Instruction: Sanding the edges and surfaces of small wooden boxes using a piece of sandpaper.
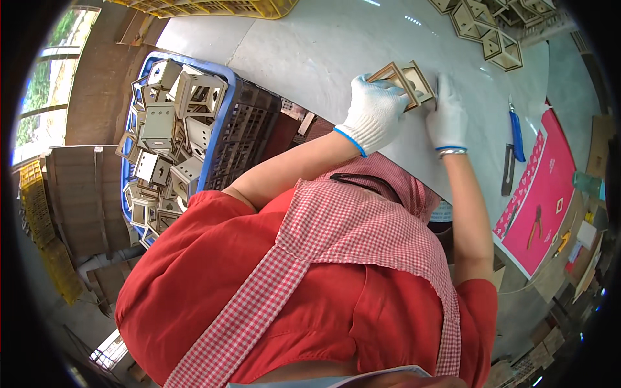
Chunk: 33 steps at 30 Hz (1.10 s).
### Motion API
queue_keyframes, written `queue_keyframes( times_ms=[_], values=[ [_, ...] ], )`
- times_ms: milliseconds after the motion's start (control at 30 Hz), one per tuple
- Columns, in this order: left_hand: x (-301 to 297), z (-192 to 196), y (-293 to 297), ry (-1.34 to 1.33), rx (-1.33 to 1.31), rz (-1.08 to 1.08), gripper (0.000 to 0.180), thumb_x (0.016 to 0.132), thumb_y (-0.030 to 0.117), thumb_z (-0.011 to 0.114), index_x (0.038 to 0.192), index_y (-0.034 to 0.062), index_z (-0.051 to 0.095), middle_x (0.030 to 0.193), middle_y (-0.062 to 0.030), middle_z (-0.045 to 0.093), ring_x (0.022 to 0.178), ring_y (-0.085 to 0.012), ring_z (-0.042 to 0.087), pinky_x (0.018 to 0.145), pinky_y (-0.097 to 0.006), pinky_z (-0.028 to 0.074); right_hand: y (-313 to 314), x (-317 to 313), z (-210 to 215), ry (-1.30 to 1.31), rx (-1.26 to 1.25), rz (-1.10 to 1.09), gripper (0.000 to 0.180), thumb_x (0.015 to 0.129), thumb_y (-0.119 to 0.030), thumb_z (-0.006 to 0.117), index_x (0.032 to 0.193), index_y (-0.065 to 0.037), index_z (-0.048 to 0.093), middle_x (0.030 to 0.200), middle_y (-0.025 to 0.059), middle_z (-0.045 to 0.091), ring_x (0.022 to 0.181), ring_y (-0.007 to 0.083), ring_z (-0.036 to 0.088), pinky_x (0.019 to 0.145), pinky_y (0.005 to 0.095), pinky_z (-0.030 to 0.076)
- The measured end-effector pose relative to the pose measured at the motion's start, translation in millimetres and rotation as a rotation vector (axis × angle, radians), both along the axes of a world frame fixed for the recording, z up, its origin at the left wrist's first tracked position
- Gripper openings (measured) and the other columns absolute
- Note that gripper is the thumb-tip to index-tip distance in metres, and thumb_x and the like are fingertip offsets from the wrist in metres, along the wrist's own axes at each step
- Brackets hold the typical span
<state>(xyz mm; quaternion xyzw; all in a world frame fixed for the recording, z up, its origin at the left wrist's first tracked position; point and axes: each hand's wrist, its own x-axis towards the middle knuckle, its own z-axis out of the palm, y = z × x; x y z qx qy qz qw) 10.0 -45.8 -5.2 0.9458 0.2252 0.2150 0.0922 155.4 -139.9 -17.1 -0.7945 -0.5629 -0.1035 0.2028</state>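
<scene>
My left hand (375,113), in a white knitted glove with a blue cuff edge, grips a small open-sided wooden box (419,83) above the grey table. The box is tilted, with square frame edges of bare wood and a paler panel. My right hand (447,116), gloved the same way, is close against the box's right side with its fingers stretched out. Whether its fingertips touch the box I cannot tell. A blue-handled utility knife (516,134) and a dark flat bar (508,169) lie right of my right hand.
To the left stands a blue crate (223,110) heaped with similar wooden boxes (158,123). More boxes (501,50) cluster at the table's far right. A yellow crate (226,8) sits at the far edge. Pliers (535,226) lie on a pink printed sheet (550,174) at right.
</scene>
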Motion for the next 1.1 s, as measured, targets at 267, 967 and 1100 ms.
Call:
queue_keyframes(
  times_ms=[267, 967, 1100],
  values=[
    [1, -10, -1, -0.072, -0.011, -0.026, 0.02, 0.076, 0.02, 0.066, 0.093, 0.012, 0.073, 0.087, -0.0024, 0.072, 0.084, -0.0289, 0.065, 0.089, -0.052, 0.042, 1, 0, -12, -0.074, -0.043, -0.047, 0.081, 0.078, -0.002, 0.066, 0.154, -0.011, 0.04, 0.118, 0.0156, 0.069, 0.094, 0.0376, 0.068, 0.08, 0.0462, 0.056],
    [3, -9, 7, 0.107, -0.039, -0.026, 0.032, 0.085, 0.028, 0.063, 0.112, 0.0134, 0.073, 0.108, -0.0045, 0.074, 0.103, -0.028, 0.065, 0.1, -0.055, 0.04, 0, 47, -29, 0.138, -0.076, -0.086, 0.074, 0.079, 0.0, 0.063, 0.151, -0.011, 0.048, 0.12, 0.0181, 0.07, 0.101, 0.0373, 0.069, 0.085, 0.0447, 0.056],
    [17, -52, 10, -0.221, 0.012, -0.085, 0.041, 0.09, 0.027, 0.061, 0.129, 0.0154, 0.066, 0.13, -0.0023, 0.07, 0.119, -0.028, 0.062, 0.111, -0.061, 0.034, 15, -13, 9, 0.366, 0.171, -0.06, 0.071, 0.085, -0.007, 0.064, 0.154, -0.013, 0.048, 0.129, 0.0188, 0.068, 0.114, 0.0331, 0.069, 0.093, 0.0456, 0.056]
  ],
)
